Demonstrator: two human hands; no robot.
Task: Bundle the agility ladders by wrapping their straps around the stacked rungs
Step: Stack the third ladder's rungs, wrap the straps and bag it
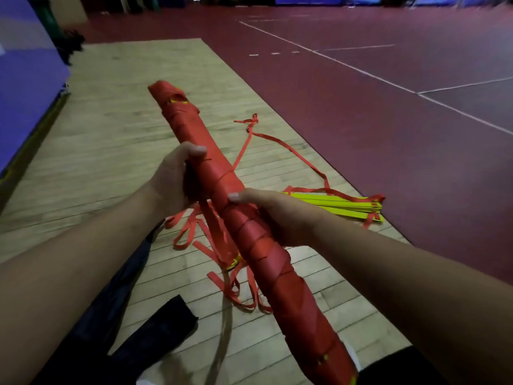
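Red-wrapped bundle (249,215), yellow rungs (333,204)

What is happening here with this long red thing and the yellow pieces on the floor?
A person holds a strap-wrapped ladder bundle above the wooden floor, gripping it with the left hand and the right hand. A second ladder's yellow rungs lie stacked on the floor, its loose red straps not yet wrapped.

Dim hall: pale wood-plank strip (116,112) beside maroon court floor (388,120) with white lines; blue padding (25,79) at left.
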